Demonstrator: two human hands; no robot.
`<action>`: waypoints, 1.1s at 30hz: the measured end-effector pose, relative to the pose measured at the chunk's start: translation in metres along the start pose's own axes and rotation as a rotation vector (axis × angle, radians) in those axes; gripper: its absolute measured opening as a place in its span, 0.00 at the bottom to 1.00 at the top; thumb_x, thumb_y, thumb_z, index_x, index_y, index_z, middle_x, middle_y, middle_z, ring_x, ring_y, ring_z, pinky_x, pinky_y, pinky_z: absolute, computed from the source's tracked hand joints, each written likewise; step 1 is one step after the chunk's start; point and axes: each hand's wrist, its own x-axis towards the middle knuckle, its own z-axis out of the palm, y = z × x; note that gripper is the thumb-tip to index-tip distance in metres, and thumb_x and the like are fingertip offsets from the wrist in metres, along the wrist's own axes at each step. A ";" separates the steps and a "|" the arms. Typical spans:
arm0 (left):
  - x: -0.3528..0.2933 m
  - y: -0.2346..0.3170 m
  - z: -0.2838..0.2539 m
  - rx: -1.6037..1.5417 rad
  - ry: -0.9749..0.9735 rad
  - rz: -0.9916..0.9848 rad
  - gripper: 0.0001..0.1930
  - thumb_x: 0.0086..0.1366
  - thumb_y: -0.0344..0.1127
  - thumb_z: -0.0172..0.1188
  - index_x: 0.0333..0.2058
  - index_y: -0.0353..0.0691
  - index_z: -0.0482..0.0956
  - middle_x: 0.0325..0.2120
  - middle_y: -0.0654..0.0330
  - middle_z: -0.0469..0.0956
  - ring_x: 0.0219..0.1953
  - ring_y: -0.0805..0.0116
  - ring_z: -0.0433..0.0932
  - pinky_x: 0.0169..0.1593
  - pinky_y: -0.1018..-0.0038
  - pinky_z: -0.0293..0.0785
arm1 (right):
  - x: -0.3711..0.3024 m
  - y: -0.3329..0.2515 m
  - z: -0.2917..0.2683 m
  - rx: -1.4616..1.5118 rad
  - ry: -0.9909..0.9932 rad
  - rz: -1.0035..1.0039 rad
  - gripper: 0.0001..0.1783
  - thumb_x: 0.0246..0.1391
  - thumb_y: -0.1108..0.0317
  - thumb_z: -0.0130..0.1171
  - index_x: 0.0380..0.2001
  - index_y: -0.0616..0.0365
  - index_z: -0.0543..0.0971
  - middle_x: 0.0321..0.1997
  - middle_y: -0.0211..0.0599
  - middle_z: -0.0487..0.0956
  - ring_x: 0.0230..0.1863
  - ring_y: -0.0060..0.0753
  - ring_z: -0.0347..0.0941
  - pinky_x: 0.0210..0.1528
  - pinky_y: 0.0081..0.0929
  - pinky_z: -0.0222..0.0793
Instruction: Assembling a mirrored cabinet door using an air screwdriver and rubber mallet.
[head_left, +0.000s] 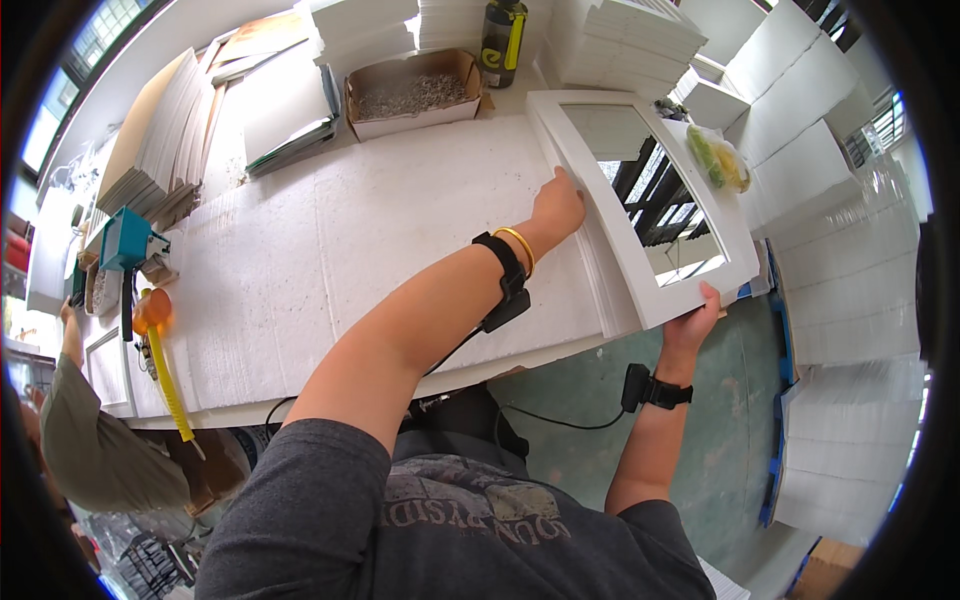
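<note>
A white-framed mirror (640, 270) lies at the right end of the white worktable, dark beams and bright windows reflected in its glass. Beneath its left side shows another flat white piece (603, 290); how many layers there are is hard to tell. My left hand (560, 205) is curled against the frame's left long edge, its fingertips partly hidden. At the near right corner my right hand (697, 318) grips the frame, thumb on top and fingers underneath. Both wrists wear black straps with small boxes.
A cardboard box of small hardware (415, 95) and a dark bottle (502, 45) stand along the back. White panel stacks (630, 45) rise behind. An orange-and-yellow tool (155, 320) and a teal device (127, 240) sit left, near another person's sleeve (95, 450). Wrapped stacks (845, 290) line the right.
</note>
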 end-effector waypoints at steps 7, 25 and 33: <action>0.004 -0.005 0.005 -0.084 -0.033 -0.036 0.29 0.57 0.32 0.50 0.52 0.17 0.54 0.34 0.35 0.74 0.39 0.42 0.75 0.44 0.60 0.71 | -0.001 -0.001 0.003 -0.014 0.037 -0.010 0.10 0.47 0.64 0.46 0.30 0.58 0.70 0.28 0.32 0.72 0.33 0.32 0.72 0.39 0.30 0.69; -0.002 -0.001 0.002 -0.043 0.010 -0.019 0.27 0.58 0.32 0.49 0.52 0.18 0.53 0.32 0.36 0.75 0.37 0.43 0.76 0.43 0.61 0.73 | -0.005 -0.002 0.002 -0.064 -0.023 -0.020 0.10 0.48 0.63 0.45 0.25 0.57 0.71 0.26 0.32 0.73 0.31 0.30 0.72 0.38 0.28 0.68; -0.003 0.000 0.001 -0.039 0.025 0.003 0.29 0.58 0.32 0.49 0.53 0.18 0.52 0.32 0.35 0.75 0.37 0.42 0.75 0.43 0.60 0.73 | -0.001 -0.002 -0.007 -0.067 -0.021 -0.020 0.11 0.48 0.63 0.45 0.28 0.58 0.72 0.28 0.32 0.73 0.33 0.30 0.72 0.39 0.29 0.68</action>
